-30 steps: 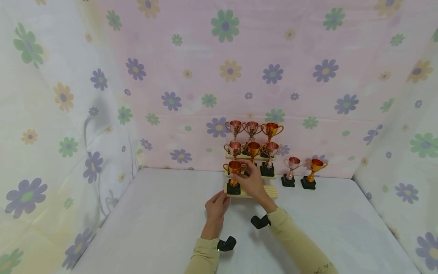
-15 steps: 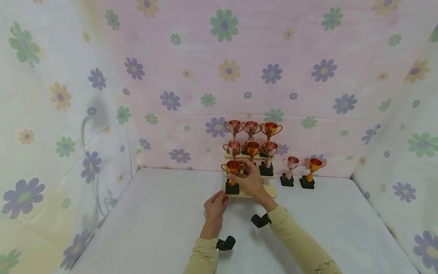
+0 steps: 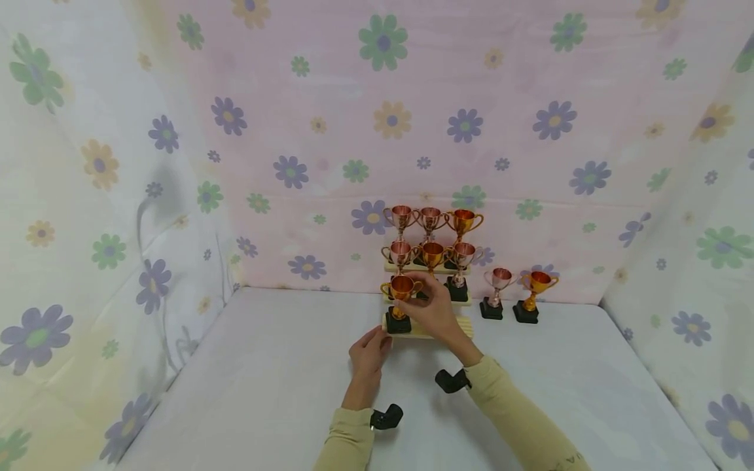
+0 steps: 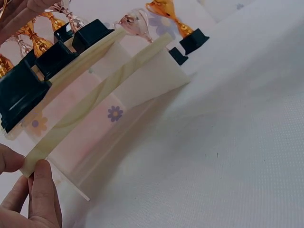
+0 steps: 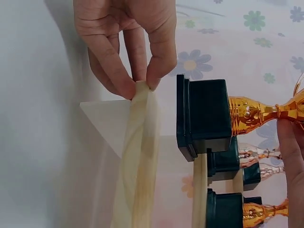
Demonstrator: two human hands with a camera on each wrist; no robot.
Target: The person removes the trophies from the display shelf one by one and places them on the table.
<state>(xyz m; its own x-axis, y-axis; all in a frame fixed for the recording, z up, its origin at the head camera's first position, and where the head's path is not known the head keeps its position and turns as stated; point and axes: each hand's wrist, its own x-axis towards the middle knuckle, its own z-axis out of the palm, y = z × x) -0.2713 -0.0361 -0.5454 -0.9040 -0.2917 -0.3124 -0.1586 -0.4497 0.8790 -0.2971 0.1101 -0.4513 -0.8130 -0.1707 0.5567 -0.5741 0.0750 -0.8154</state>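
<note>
A small gold trophy cup [image 3: 402, 286] is held by the fingers of my right hand [image 3: 434, 307], its stem pinched. Its black base [image 5: 206, 116] stands off from the lowest wooden plank [image 5: 139, 156] in the right wrist view, with a gap between them. My left hand [image 3: 366, 358] pinches the left end of that plank between thumb and fingers [image 4: 42, 190]. Behind, on the stand's upper tiers, are several gold and pink-copper trophies, including a gold one [image 3: 432, 252] partly hidden by my right hand and a pink-copper one [image 3: 463, 255].
To the right of the stand, a pink-copper trophy [image 3: 500, 280] and a gold trophy [image 3: 537, 284] stand upright on the white table [image 3: 283, 392]. A flowered cloth backdrop [image 3: 330, 131] rises behind and along both sides. White side panels [image 4: 156, 78] support the planks.
Both hands keep their holds, and the trophy stays over the left end of the lowest plank. The head view has shifted slightly, so the whole scene appears a little further left.
</note>
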